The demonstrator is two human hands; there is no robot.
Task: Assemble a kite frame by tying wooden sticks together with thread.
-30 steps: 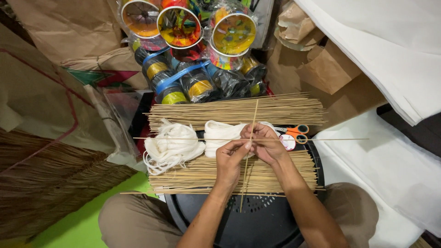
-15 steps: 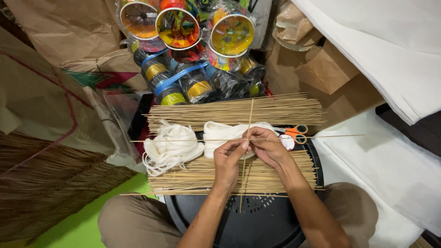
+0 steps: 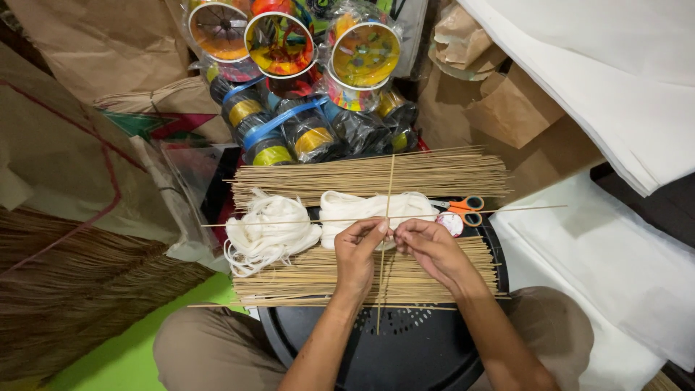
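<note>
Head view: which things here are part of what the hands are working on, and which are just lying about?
In use:
left hand
right hand
upright thin stick
crosswise thin stick
white string bundles

Lying about:
stick piles
orange-handled scissors
colourful spools
brown paper bags
white paper sheets

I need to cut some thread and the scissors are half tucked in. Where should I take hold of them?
Grip the scissors by their orange loop handles, coming from the right: the loops lie exposed there, while the blades point left under the white string bundle.
</note>
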